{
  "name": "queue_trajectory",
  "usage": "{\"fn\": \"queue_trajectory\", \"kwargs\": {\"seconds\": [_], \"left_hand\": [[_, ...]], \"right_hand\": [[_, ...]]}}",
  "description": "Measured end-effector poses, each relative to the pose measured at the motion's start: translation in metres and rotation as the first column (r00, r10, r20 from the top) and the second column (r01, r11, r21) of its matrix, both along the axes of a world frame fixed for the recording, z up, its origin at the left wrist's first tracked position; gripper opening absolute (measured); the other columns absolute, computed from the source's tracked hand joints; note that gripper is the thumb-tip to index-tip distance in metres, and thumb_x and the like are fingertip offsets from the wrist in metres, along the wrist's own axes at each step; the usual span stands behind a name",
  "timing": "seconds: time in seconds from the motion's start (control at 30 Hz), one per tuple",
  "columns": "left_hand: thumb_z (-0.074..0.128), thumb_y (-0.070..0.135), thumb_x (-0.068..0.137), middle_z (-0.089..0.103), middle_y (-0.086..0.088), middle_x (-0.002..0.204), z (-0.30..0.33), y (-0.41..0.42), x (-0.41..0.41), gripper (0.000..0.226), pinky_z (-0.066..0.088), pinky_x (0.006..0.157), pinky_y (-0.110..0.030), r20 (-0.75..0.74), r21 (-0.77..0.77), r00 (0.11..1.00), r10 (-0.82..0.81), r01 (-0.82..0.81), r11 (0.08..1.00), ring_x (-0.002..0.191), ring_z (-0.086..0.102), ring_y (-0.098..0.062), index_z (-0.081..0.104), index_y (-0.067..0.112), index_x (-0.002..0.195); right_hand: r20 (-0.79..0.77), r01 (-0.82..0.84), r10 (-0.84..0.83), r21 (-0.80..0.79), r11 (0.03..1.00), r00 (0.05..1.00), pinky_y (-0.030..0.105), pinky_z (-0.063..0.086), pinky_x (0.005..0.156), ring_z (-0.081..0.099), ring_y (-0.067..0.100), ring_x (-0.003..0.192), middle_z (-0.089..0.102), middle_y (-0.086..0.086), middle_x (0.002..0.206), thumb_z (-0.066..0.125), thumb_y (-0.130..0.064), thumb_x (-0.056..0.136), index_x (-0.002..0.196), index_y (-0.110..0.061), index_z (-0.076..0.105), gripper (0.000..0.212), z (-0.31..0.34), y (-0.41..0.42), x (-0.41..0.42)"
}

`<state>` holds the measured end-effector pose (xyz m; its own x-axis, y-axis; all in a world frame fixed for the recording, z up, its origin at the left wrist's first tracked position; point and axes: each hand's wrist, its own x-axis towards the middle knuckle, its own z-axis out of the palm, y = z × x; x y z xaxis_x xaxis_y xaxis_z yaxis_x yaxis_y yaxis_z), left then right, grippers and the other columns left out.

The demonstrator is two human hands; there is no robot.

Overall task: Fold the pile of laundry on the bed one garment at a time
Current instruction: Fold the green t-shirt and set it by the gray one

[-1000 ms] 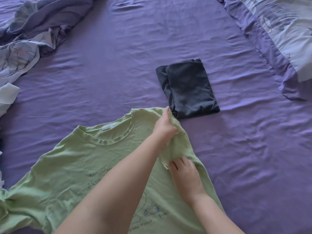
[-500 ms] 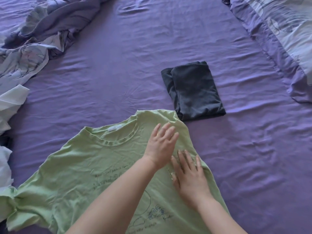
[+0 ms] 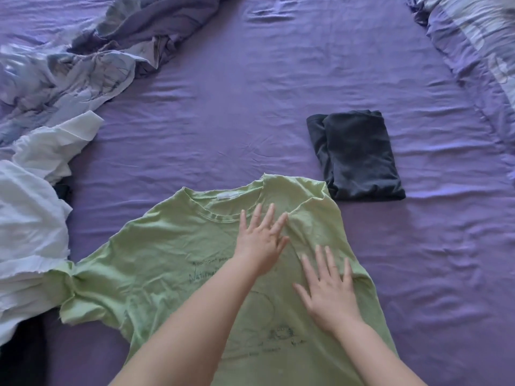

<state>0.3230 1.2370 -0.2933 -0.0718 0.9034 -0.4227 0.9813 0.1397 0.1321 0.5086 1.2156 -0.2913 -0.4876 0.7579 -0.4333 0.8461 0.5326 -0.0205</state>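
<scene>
Hands lie flat on a light green cotton T-shirt (image 3: 172, 263), spread face up at 6 o'clock on the wrinkled purple bed sheet (image 3: 250, 112). Left hand (image 3: 260, 240) presses just below the collar, fingers straight and apart. Right hand (image 3: 328, 291) presses the folded-in side at 5 o'clock of it, fingers spread. Folded dark grey garment (image 3: 359, 154) sits at 2 o'clock, just beside the shirt's shoulder. White crumpled laundry (image 3: 30, 218) heaps at 9 o'clock.
</scene>
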Motion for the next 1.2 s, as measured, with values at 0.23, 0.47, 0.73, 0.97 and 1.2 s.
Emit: {"fn": "queue_trajectory", "kwargs": {"seconds": [0.23,0.47,0.73,0.97,1.2], "left_hand": [[0.024,0.05,0.1,-0.006,0.0,0.161,0.02,-0.119,-0.112,0.063,-0.003,0.117,-0.049,-0.09,-0.041,0.922,0.378,-0.382,0.923,0.147,-0.007,-0.024,-0.003,0.028,0.152],[0.037,0.016,0.094,0.004,-0.012,0.159,0.025,-0.198,-0.202,0.069,0.003,0.119,-0.037,-0.155,0.014,0.79,0.593,-0.598,0.801,0.147,0.003,-0.025,0.0,0.016,0.152],[0.044,0.011,0.09,0.041,-0.016,0.137,0.018,-0.186,-0.251,0.066,0.023,0.112,-0.041,-0.264,-0.092,0.821,0.507,-0.544,0.834,0.128,0.035,-0.031,0.014,0.009,0.149],[0.043,0.034,0.091,0.064,-0.007,0.107,0.043,-0.177,-0.264,0.029,0.004,0.119,-0.046,-0.29,-0.065,0.93,0.225,-0.254,0.965,0.114,0.049,-0.029,0.057,0.013,0.106],[0.05,0.023,0.093,0.064,-0.001,0.106,0.068,-0.169,-0.24,0.018,0.036,0.064,-0.031,-0.1,0.035,0.955,0.278,-0.276,0.961,0.096,0.064,-0.026,0.057,0.021,0.109]], "right_hand": [[-0.086,-0.257,0.25,-0.085,0.963,0.964,0.053,-0.016,0.11,-0.024,0.031,0.138,-0.019,0.004,0.152,0.006,-0.056,0.091,0.15,-0.029,0.0,0.065,0.015,-0.048,-0.103],[-0.117,-0.445,0.431,-0.143,0.884,0.895,0.049,-0.007,0.115,-0.017,0.027,0.145,-0.014,0.005,0.158,0.02,-0.051,0.098,0.151,-0.026,-0.005,0.063,0.008,-0.084,-0.211],[-0.13,-0.503,0.489,-0.12,0.856,0.863,0.047,-0.002,0.116,-0.011,0.024,0.146,-0.009,0.006,0.159,0.025,-0.043,0.1,0.151,-0.022,0.006,0.059,0.012,-0.095,-0.281],[-0.223,-0.423,0.402,-0.052,0.905,0.888,0.039,0.007,0.117,0.001,0.019,0.147,0.003,0.006,0.16,0.032,-0.041,0.099,0.15,-0.02,0.016,0.057,0.025,-0.093,-0.289],[-0.492,-0.21,0.067,-0.241,0.948,0.868,0.035,0.044,0.085,0.059,0.027,0.102,0.056,0.003,0.125,0.046,-0.02,0.096,0.146,-0.041,0.023,0.058,0.044,-0.061,-0.309]]}}
